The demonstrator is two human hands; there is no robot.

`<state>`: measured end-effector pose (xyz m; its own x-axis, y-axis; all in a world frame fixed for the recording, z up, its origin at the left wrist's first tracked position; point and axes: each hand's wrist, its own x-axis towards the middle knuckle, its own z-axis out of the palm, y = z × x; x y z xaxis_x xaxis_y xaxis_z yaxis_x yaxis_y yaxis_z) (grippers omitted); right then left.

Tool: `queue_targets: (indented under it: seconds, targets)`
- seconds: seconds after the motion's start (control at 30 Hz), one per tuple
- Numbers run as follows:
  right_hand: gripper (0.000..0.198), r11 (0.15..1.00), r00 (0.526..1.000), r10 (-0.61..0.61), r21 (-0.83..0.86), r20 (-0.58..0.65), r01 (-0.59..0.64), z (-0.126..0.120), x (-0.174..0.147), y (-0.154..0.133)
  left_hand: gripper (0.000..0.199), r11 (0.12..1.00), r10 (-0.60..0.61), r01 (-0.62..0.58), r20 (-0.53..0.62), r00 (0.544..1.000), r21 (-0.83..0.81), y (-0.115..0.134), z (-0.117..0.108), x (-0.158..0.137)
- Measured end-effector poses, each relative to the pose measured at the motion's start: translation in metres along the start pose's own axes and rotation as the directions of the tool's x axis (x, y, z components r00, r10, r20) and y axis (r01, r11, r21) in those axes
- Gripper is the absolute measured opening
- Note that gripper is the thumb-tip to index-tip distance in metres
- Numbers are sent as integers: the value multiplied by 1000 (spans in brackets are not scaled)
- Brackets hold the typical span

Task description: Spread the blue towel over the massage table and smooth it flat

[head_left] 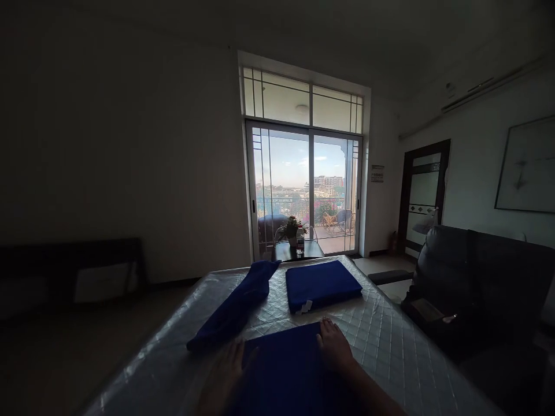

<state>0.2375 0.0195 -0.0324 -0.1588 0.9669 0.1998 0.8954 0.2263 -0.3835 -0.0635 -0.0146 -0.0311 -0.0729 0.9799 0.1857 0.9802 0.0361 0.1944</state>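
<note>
A flat piece of dark blue cloth (288,370) lies directly before me on the mattress (381,329), its lower end running out of view. On its left edge is my left hand (225,370), dim and slightly blurred, with fingers stretched forward and the thumb apart. My right hand (333,344) rests along the right edge, fingers extended over the cloth's far corner. Beyond it sits a neatly folded blue cloth (323,283) with a white tag (306,307) at its near edge. To the left, a loosely bunched blue cloth (238,303) stretches diagonally.
Past the mattress's far edge, a small table (281,251) bears a potted plant (292,228) and a bottle (300,240) in front of the sliding glass door (281,173). A dark armchair (481,277) stands close on the right. The room is dim.
</note>
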Motion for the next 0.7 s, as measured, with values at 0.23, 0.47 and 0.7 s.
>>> queue_targets:
  seconds: [0.23, 0.47, 0.7]
  targets:
    - [64, 1000, 1000, 0, -1, -12, 0, 3, 1, 1, 70, 1000, 26, -26, -34, 999, -2, -6, 7, 4]
    - [64, 1000, 1000, 2, -6, -20, -2, 3, 2, 0, 55, 996, 35, -46, -136, 990, -81, -13, 22, 12]
    - [64, 1000, 1000, -7, -21, -13, 7, -6, -4, -4, 62, 998, 41, -47, -147, 988, -39, -16, 30, 14]
